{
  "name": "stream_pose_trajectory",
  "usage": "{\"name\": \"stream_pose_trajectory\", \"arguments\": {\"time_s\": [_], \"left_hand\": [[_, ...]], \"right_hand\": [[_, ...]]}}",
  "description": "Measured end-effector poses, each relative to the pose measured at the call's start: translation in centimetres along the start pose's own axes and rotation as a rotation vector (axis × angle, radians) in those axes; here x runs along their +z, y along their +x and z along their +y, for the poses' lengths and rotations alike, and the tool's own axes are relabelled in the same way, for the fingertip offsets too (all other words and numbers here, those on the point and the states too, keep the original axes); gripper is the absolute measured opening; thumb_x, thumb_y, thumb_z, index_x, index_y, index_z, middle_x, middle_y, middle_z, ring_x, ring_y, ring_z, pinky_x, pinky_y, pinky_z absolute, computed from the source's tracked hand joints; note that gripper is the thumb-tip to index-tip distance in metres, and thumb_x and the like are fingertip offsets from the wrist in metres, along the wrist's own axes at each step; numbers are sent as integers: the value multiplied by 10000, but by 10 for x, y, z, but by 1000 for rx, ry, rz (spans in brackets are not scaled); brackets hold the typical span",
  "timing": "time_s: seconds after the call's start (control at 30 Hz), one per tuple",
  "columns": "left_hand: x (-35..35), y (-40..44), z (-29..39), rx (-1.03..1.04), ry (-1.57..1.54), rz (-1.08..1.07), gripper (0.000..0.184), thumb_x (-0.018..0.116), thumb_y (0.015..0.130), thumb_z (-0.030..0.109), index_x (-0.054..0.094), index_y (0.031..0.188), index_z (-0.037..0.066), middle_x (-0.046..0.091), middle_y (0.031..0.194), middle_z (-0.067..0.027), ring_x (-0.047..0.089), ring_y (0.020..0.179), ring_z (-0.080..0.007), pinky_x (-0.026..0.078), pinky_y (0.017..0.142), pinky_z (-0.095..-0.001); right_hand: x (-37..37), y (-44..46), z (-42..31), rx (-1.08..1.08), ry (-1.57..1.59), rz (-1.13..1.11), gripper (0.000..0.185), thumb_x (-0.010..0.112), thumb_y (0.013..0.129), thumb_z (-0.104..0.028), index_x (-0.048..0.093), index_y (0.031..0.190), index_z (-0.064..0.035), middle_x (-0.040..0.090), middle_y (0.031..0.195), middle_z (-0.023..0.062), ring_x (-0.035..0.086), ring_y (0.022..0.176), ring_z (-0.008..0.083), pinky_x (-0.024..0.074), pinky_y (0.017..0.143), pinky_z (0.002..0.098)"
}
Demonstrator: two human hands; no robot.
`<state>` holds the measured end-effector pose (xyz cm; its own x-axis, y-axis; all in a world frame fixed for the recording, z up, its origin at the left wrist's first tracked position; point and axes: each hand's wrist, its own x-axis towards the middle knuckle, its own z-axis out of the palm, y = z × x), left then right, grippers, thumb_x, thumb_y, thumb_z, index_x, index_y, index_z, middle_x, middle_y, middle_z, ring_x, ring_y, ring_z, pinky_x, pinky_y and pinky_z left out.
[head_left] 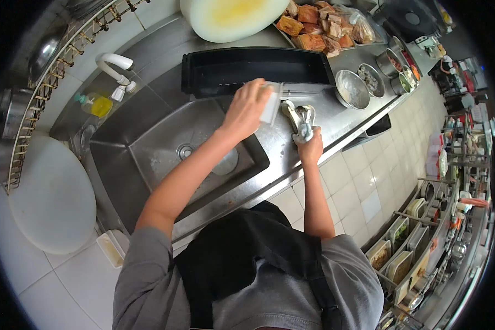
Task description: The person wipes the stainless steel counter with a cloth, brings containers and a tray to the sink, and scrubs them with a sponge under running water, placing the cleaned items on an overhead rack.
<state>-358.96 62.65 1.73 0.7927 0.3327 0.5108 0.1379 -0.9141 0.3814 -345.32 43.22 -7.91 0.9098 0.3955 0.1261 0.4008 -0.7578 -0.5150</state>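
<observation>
My left hand (245, 107) is closed on a clear plastic container (271, 104) above the right end of the sink (143, 159). To its right, my right hand (310, 146) grips a bundle of metal utensils (300, 118) over the steel counter (283, 146); their exact kind is hard to make out. Just beyond both hands lies a long black tray (253, 69). Two metal bowls, one of them holding some whitish residue (352, 89), stand to the right of the tray.
Chunks of meat (313, 27) lie behind the black tray, beside a round white board (231, 19). A white faucet (115, 66) and a yellow soap bottle (100, 104) are at the left. Shelves with food containers (399, 234) line the right side.
</observation>
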Motion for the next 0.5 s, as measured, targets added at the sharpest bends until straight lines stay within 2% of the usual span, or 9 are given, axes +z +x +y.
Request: {"name": "stream_pose_trajectory", "arguments": {"time_s": [0.07, 0.13, 0.17, 0.27, 0.3, 0.37, 0.43, 0.47, 0.5], "left_hand": [[-14, -21, -10, -164, -223, 8, 757, 747, 575, -51, 421, 1247, 72, 438, 1262, -172, 446, 1199, -365, 383, 1015, -417], [-20, -49, -27, -306, -474, 58, 829, 778, 548, -58, 397, 1273, 68, 431, 1281, -174, 451, 1214, -354, 383, 1027, -403], [-24, -65, -35, -394, -465, 24, 944, 846, 520, -8, 340, 1312, 73, 444, 1270, -162, 465, 1217, -328, 393, 1028, -390], [-29, -109, -56, -570, -821, 91, 968, 856, 565, 11, 284, 1344, 72, 447, 1292, -146, 460, 1234, -267, 378, 1034, -362], [-28, -124, -69, -572, -755, 75, 995, 858, 594, 27, 236, 1370, 70, 450, 1301, -130, 453, 1235, -224, 379, 1029, -349], [-42, -140, -74, -647, -816, 61, 992, 858, 598, 32, 236, 1370, 61, 452, 1301, -129, 448, 1239, -218, 380, 1031, -348], [-52, -154, -78, -694, -854, 60, 992, 849, 609, 31, 229, 1384, 56, 450, 1315, -115, 436, 1254, -207, 376, 1037, -342], [-59, -158, -79, -738, -887, 52, 1014, 847, 608, 23, 214, 1399, 58, 435, 1334, -115, 424, 1265, -209, 371, 1041, -343], [-67, -160, -80, -780, -920, 46, 1035, 845, 606, 16, 199, 1414, 59, 421, 1352, -116, 412, 1276, -212, 366, 1046, -344]], "right_hand": [[-1, 10, 9, -25, -33, 18, 634, 868, 591, -299, 494, 1022, -23, 617, 924, 222, 606, 883, 403, 482, 748, 456], [-2, 20, 21, -86, 24, 12, 600, 851, 629, -263, 496, 1049, -23, 602, 980, 223, 595, 927, 393, 473, 777, 450], [0, 27, 31, -109, 32, -7, 562, 832, 663, -236, 500, 1060, -17, 583, 1025, 221, 585, 940, 386, 465, 781, 448], [-11, 39, 28, -216, -9, 55, 420, 743, 733, -118, 509, 1063, -4, 563, 1002, 211, 543, 953, 420, 445, 790, 466], [-18, 38, 9, -248, -38, 126, 389, 732, 748, -124, 517, 1048, -2, 562, 994, 213, 539, 953, 420, 441, 786, 470], [-31, 29, -40, -330, 36, 195, 336, 719, 773, -143, 542, 1018, 3, 574, 982, 211, 543, 951, 410, 442, 789, 453], [-31, 13, -87, -434, 346, -12, 305, 723, 777, -119, 577, 1027, -21, 609, 976, 175, 572, 919, 376, 450, 807, 391], [-36, -1, -117, -626, 392, -98, 354, 757, 747, -134, 592, 1046, -37, 609, 974, 154, 584, 910, 355, 461, 785, 373], [-29, -8, -134, -700, 476, -432, 410, 786, 720, -178, 607, 1070, -61, 611, 1004, 136, 596, 908, 329, 473, 758, 361]]}}
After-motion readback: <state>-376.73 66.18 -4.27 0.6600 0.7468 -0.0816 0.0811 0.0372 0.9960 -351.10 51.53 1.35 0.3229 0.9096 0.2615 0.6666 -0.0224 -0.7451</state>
